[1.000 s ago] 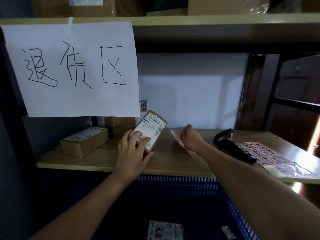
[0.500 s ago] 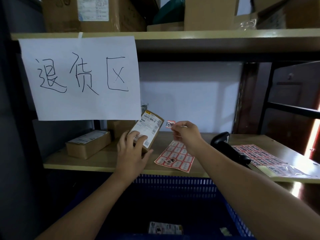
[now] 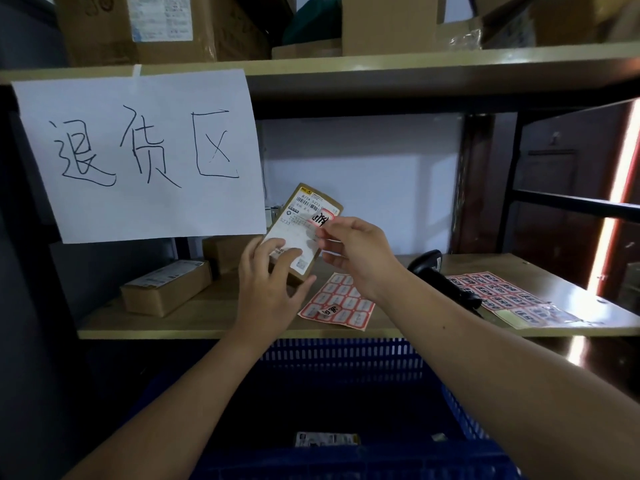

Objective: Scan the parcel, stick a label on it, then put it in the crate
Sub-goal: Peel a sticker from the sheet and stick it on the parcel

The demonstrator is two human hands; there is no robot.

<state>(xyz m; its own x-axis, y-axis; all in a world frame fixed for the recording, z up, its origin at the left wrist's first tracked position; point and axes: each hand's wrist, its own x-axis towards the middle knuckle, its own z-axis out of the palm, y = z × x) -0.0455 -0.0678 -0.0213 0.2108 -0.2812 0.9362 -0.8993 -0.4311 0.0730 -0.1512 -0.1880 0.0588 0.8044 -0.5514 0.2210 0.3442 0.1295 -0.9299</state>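
A small brown parcel (image 3: 304, 216) with a white shipping label stands tilted on its lower end on the wooden shelf (image 3: 207, 313). My left hand (image 3: 270, 285) grips its lower part. My right hand (image 3: 356, 254) pinches a small red-and-white sticker label (image 3: 323, 218) against the parcel's upper right face. A red sticker sheet (image 3: 337, 303) lies flat on the shelf below my right hand. The black scanner (image 3: 440, 278) lies on the shelf behind my right wrist. A blue crate (image 3: 346, 355) sits below the shelf, with one labelled parcel (image 3: 325, 438) in it.
Two more brown boxes (image 3: 166, 287) rest at the shelf's left and back (image 3: 225, 251). More red sticker sheets (image 3: 502, 296) lie at the right. A handwritten paper sign (image 3: 138, 154) hangs from the upper shelf, which carries large cartons (image 3: 156, 26).
My right hand peeled a sticker off the sheet, left the sheet on the shelf, and carried the sticker left onto the parcel's face. My left hand raised the parcel slightly.
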